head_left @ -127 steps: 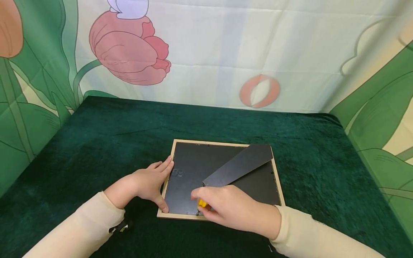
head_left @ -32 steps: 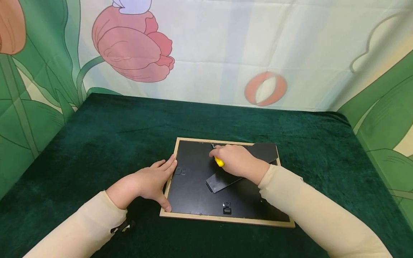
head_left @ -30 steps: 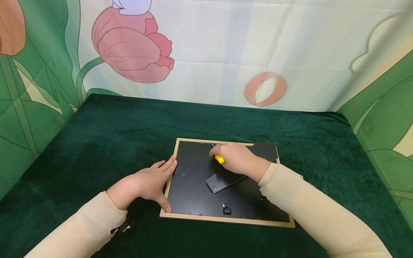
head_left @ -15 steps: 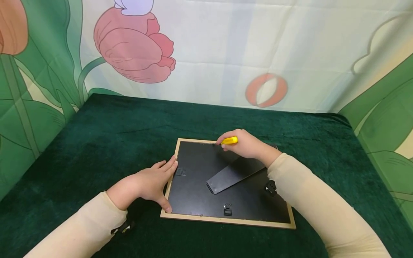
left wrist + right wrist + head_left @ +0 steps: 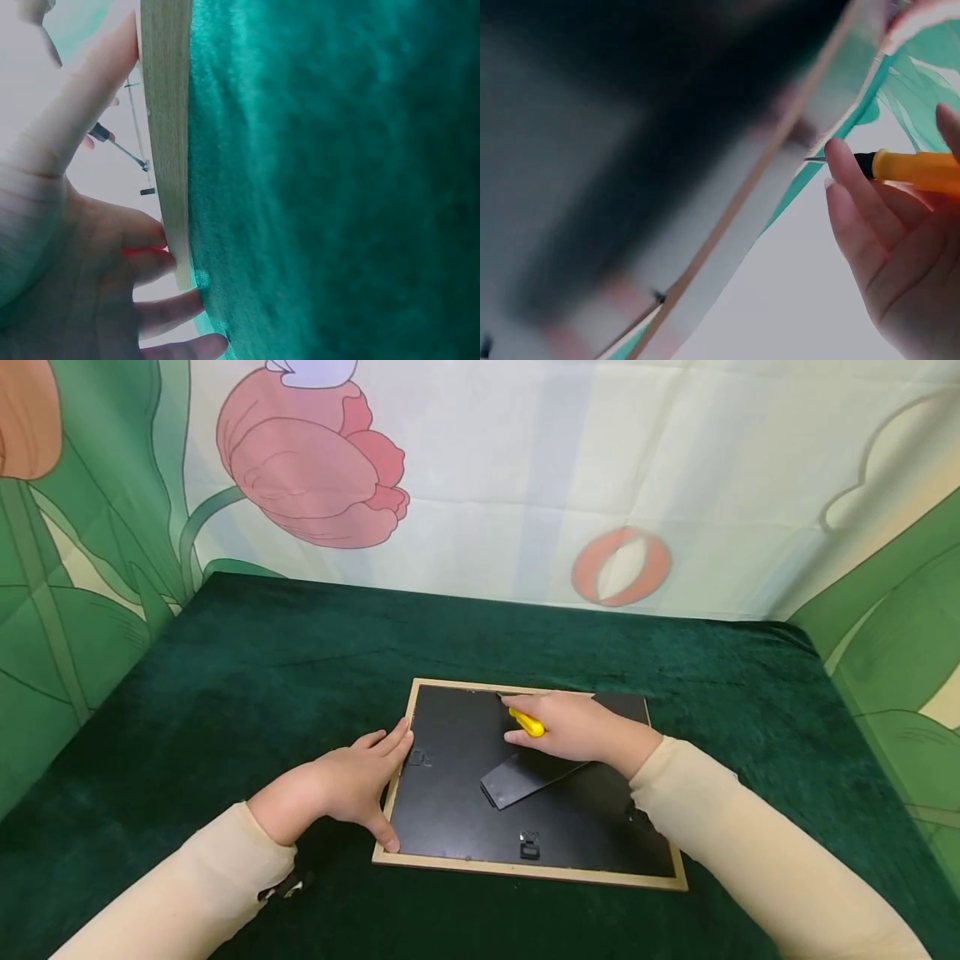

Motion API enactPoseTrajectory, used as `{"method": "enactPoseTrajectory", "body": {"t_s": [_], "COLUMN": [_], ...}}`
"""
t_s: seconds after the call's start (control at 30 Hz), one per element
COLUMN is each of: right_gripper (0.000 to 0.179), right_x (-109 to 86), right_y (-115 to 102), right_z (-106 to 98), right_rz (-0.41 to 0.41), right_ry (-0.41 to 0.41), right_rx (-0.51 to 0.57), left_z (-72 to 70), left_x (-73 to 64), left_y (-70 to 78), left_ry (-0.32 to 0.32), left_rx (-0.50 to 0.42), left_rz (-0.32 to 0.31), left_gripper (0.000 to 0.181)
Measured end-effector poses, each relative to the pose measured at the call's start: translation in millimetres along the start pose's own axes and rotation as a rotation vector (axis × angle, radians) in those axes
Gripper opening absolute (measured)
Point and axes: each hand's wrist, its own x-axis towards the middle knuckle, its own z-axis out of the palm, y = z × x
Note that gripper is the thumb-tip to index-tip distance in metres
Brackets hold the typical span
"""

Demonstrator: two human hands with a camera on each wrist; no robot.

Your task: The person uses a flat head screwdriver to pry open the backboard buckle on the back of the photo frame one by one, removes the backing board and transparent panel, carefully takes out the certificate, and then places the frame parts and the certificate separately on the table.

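A picture frame (image 5: 570, 874) with a light wooden border lies face down, its black backing board (image 5: 457, 822) up. Across the board a black easel stand (image 5: 517, 783) lies slantwise, partly hidden by my right hand (image 5: 577, 727). That hand grips a screwdriver (image 5: 527, 723) by its yellow handle, the tip at the far border. In the right wrist view the screwdriver (image 5: 915, 170) shows a black collar and a thin metal shaft. My left hand (image 5: 348, 785) rests on the frame's left side with fingers extended, its thumb on the near left corner.
Metal hangers sit on the board, one near the front border (image 5: 529, 845) and one at the left (image 5: 418, 758). A dark green cloth (image 5: 300, 643) covers the table. Behind it hangs a white curtain (image 5: 480, 485) printed with flowers and leaves.
From the near border, my right hand has carried the screwdriver to the far border. Half a second ago its handle lay more level; now it slants toward me. My left hand stays put.
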Motion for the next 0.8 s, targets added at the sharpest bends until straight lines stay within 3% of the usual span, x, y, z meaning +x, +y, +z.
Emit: {"method": "enactPoseTrajectory", "body": {"t_s": [0.1,0.2,0.43,0.6,0.8], "right_gripper": [0.064,0.056,0.03,0.028,0.04], "right_x": [-2.7,-3.5,-2.2,-6.5,-13.6], "right_y": [-3.2,-4.2,-3.8,-2.7,-4.0], "right_z": [2.8,5.6,11.9,12.7,15.2], "right_rz": [-0.012,-0.015,0.047,0.058,0.031], "right_ry": [0.041,0.089,0.204,0.261,0.259], "right_rx": [-0.109,-0.16,-0.005,0.065,-0.052], "left_z": [-1.3,-1.3,-0.3,-2.1,-4.4], "left_x": [-1.0,-1.5,-1.7,-0.8,-1.8], "left_y": [0.4,0.5,0.3,0.4,1.1], "left_ry": [0.003,0.003,0.002,0.0,-0.004], "left_rx": [-0.009,-0.018,-0.031,-0.032,-0.038], "left_rz": [0.0,0.001,-0.007,0.001,-0.009], "left_gripper": [0.132,0.132,0.132,0.132,0.132]}}
